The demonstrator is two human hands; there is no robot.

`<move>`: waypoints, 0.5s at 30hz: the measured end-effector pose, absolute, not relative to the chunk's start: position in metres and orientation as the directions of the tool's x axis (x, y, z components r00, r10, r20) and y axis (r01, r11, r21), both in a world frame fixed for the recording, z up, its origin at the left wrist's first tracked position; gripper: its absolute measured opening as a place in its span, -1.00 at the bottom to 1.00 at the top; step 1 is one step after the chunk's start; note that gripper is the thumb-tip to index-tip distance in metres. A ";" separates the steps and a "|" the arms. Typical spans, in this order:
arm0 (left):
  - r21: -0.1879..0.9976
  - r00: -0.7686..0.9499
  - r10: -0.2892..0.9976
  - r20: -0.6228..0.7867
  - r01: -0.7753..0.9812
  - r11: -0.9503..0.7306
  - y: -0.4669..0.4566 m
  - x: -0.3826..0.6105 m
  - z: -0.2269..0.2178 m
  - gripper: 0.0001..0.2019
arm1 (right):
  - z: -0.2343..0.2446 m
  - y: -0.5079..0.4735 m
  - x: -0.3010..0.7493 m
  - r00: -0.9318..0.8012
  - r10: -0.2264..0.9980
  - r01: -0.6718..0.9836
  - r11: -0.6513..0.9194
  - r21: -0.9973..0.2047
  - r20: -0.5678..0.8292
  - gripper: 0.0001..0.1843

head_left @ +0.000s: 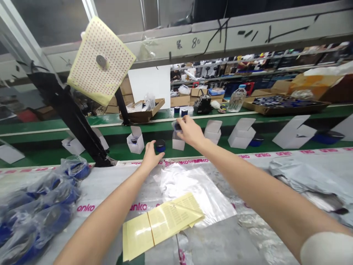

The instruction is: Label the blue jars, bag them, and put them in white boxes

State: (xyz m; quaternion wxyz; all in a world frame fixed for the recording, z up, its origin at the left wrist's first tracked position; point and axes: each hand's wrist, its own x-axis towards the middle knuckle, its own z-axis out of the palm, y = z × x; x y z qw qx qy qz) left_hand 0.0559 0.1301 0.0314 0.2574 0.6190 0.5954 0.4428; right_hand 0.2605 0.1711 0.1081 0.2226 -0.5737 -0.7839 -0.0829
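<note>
**While two hands work at a conveyor: eight cartons, three jars close by**

Right hand closed on a dark-blue jar, directly above an open white carton. Left hand half-curled and empty, just beside a second jar on the green conveyor belt. Eight white cartons, that one included, stand along the belt with green gaps between them; another holds a third jar. Past the belt's near edge lie a printed film sheet, a clear plastic bag and yellow sheets.

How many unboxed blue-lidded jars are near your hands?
4: a jar on the green belt beside the left hand; one in the right hand; two more, and, on the farther belt. Others may be hidden.
</note>
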 end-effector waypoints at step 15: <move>0.892 -0.148 0.970 0.195 0.439 -0.112 0.159 0.056 0.027 -0.24 | 0.053 0.185 0.249 -0.369 0.845 0.927 0.366 0.085 0.387 -0.62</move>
